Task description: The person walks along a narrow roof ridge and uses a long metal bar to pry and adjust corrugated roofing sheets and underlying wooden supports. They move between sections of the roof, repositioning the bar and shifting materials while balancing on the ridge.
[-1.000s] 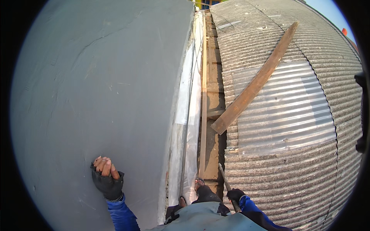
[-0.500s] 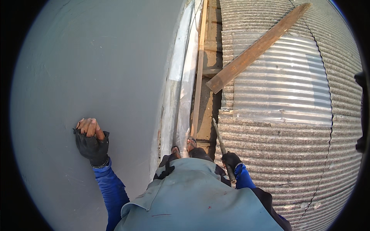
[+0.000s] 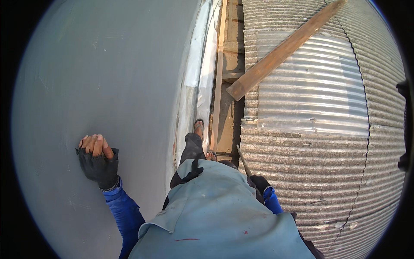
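Note:
My left hand [image 3: 98, 159], in a black fingerless glove, rests against the smooth grey wall [image 3: 125, 77]. Its bare fingers are bent a little, and it holds nothing. Low on the right, my right hand [image 3: 260, 183] in a dark glove is closed around a thin stick [image 3: 243, 160]. The stick's far end points forward over the edge of the corrugated roof [image 3: 302, 172]; its near end is hidden by my hand and body. My sandalled feet are on a narrow pale ledge [image 3: 206, 97] and beside the long wooden batten [image 3: 218, 86].
A brown wooden plank [image 3: 286, 49] lies slantwise over the roof and a translucent corrugated sheet [image 3: 315, 93], its lower end jutting over the gap [image 3: 227, 108] beside the ledge. Inside the gap are crosspieces. A dark cable [image 3: 201, 64] runs along the ledge.
I have moved forward along the ledge, my left foot now stepped ahead. My left hand remains at the wall; my right hand still grips the stick, now less visible behind my body.

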Motion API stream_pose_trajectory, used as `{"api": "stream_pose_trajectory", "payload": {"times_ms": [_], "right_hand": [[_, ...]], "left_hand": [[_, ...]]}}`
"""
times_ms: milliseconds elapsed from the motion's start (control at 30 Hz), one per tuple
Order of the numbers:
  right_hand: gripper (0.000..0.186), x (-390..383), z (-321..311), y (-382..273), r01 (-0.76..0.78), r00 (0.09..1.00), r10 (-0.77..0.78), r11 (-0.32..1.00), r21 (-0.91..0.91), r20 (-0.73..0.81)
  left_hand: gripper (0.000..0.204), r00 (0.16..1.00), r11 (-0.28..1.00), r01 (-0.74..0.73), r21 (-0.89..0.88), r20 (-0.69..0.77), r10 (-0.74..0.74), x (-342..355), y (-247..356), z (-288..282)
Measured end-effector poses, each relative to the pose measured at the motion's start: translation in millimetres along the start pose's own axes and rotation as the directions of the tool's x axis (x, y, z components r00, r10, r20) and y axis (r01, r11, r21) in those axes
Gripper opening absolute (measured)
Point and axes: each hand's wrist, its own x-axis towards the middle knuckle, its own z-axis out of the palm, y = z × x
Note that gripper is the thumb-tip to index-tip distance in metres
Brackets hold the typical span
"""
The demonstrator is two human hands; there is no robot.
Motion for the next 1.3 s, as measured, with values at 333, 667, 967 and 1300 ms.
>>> {"api": "stream_pose_trajectory", "payload": {"times_ms": [333,667,967,1300], "right_hand": [[0.016,52.5,-68.3,-0.6,-0.044,0.998,0.043,0.999,0.017,0.051],[0.013,216.9,-163.5,-26.8,0.169,0.981,-0.125,0.928,-0.332,0.151],[0.019,288.4,-199.4,-80.2,0.111,0.981,-0.133,0.982,-0.150,-0.141],[0.025,319.1,-202.8,-106.8,0.054,0.999,-0.054,0.996,-0.070,0.006]], "left_hand": [[0.018,0.946,0.924,0.288,-0.250,-0.073,-0.315,25.2,19.9,28.6],[0.026,0.970,-0.769,0.149,-0.621,-0.061,0.237,190.1,68.0,160.5],[0.023,0.866,-0.974,0.137,-0.181,-0.455,0.207,303.9,89.3,207.5],[0.023,0.862,-0.985,0.172,0.021,-0.487,0.141,312.5,88.3,229.3]]}}
